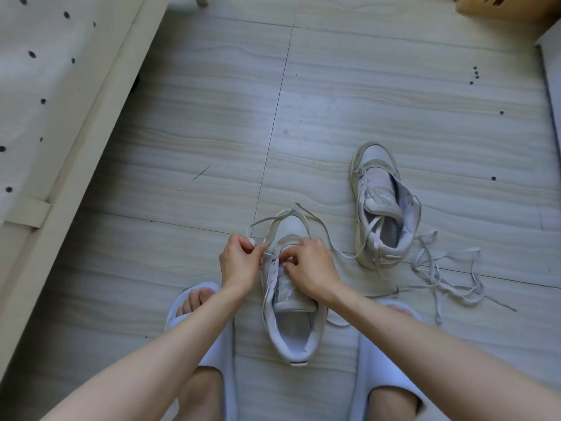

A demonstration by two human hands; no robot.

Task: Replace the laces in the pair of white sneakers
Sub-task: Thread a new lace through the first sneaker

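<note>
A white sneaker (291, 299) stands on the tiled floor (394, 101) between the person's two feet, its toe pointing away and its open heel toward the camera. The feet wear pale slippers (194, 302), one on each side of the shoe. The left hand (239, 262) is at the shoe's left edge, near the eyelets, its fingers (243, 243) curled and pinching a white lace (273, 221) that loops out past the toe and back. The right hand (312, 268) rests on top of the tongue, fingers bent and pressed close together over the lacing area; it seems to pinch the lace or the tongue there, though which one is hard to tell. From under that hand a strand runs off to the right across the floor. The second sneaker (382, 205) sits well apart, farther away and to the right, toe pointing away, its tongue pulled up and its collar gaping. Just beside its heel, on the right, lies a loose tangle of laces (446, 275), spread over the tiles. A pale bed frame (79, 123) runs along the left edge, and the corner of a cardboard box (498, 7) shows at the top right.
</note>
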